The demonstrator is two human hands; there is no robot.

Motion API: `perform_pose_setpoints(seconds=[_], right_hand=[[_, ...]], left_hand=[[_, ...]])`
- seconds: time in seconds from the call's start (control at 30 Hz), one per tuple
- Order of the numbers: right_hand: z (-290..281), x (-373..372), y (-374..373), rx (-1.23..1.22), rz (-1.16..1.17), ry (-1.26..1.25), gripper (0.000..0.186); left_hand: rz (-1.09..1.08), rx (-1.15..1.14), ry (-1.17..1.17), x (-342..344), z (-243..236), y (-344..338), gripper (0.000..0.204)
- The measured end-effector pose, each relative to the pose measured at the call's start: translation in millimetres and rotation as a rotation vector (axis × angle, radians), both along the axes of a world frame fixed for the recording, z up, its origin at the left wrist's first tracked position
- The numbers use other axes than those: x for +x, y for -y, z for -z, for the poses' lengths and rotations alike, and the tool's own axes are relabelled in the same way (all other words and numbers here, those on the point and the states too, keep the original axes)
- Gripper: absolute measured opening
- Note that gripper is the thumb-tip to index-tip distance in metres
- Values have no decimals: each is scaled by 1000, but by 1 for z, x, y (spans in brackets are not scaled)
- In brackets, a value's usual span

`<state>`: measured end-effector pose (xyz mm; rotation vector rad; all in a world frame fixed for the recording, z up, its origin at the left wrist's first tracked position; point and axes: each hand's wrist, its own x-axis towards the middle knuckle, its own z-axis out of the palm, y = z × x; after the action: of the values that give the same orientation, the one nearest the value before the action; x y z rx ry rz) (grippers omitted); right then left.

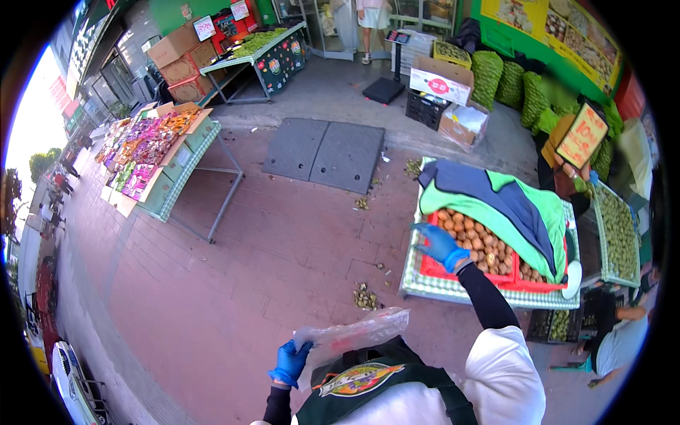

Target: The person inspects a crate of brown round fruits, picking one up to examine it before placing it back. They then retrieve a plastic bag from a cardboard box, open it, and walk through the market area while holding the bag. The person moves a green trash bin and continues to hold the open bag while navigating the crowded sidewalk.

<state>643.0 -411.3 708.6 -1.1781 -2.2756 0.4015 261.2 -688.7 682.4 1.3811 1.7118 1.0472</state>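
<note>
Holding clear plastic bag (pixel 354 334) in left hand (pixel 290 363), long axis pointing right-upward.

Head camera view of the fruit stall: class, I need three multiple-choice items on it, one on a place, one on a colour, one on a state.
1. Where is the right hand in its blue glove?
A. Over the near edge of the pile of small round brown fruits
B. On the grey ramp mat
C. On the table of bright packets

2. What colour is the liner under that fruit?
A. Yellow
B. Red
C. White

3. What is the state of the left hand in its blue glove?
A. Empty and open
B. Gripping a crumpled clear plastic bag
C. Resting on the checked tablecloth

Answers:
1 A, the glove reaches out over the fruit's near edge.
2 B, red shows along the pile's rim.
3 B, the fingers close on the bag's lower end.
</note>
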Motion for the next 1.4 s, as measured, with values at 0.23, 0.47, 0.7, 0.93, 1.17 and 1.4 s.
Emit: perform_pose_setpoints(seconds=[0.23, 0.47, 0.7, 0.93, 1.17, 1.4], right_hand=[[54, 76, -179, -14, 795, 324, 83], [77, 117, -221, -16, 741, 374, 34], [-19, 154, -138, -836, 383, 330, 38], [111, 179, -235, -703, 656, 733, 38], [68, 126, -349, -1127, 781, 1023, 47], [-51, 21, -675, -872, 429, 516, 48]], left_hand=[[105, -21, -223, -102, -52, -159, 10], [224, -16, -225, -167, -74, -357, 12], [94, -328, -238, -234, -71, -556, 20], [281, -518, -280, -209, -119, -742, 24], [497, -426, -985, -293, -124, -978, 35], [64, -189, -852, -380, -256, -1341, 32]])
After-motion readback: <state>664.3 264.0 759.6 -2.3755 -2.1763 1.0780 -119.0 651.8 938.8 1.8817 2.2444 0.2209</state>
